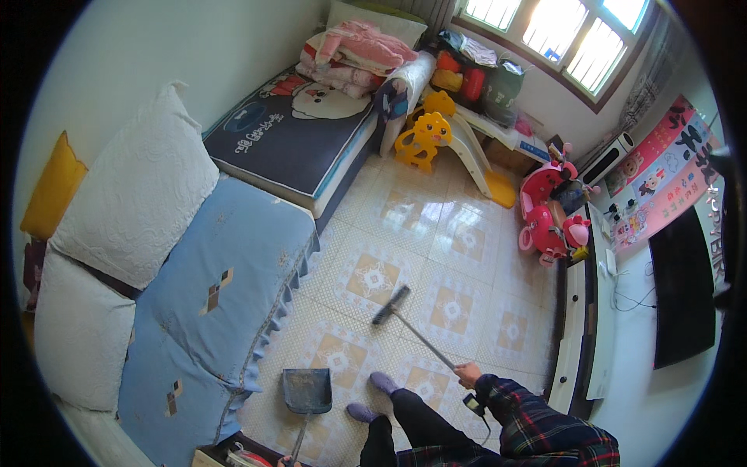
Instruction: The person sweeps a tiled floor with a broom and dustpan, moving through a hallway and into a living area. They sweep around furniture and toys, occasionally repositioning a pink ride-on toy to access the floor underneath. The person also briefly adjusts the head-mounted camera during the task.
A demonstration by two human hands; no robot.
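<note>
My right hand (467,375) is closed around the grey handle of a broom (429,341). The dark broom head (391,306) rests on the patterned tile floor, ahead of my feet. At the bottom edge of the view, my left hand (288,462) shows only in part, on the handle of a long-handled dustpan (300,435). The dark grey pan (307,390) lies on the tiles to the left of my feet, beside the sofa cover's ruffled edge. Broom head and dustpan are well apart.
A sofa with a blue cover (222,274) and a bed (292,134) line the left. A yellow toy slide (501,188) stands ahead, with a pink ride-on toy (543,225) near it. A long TV cabinet (575,327) runs along the right. A wooden box (207,456) is at the lower left.
</note>
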